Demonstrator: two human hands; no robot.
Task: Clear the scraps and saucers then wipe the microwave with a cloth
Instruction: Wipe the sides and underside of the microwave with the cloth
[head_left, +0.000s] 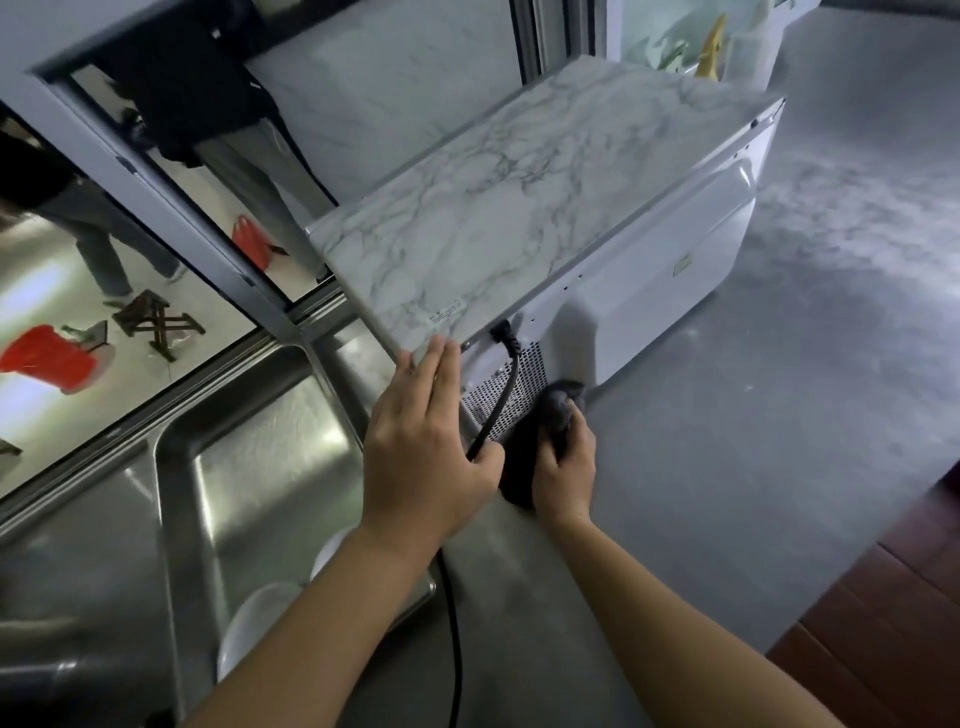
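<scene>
Wiping low on the microwave (649, 270) back panel, the right hand (563, 467) grips a dark cloth (540, 421) against the vent grille near the counter's sink-side edge. The left hand (421, 441), fingers straight, steadies the corner and pushes the power cord (501, 400) aside. Dragging the cloth could snag that cord or nudge the microwave toward the sink (249, 467), where white saucers (254, 623) lie.
</scene>
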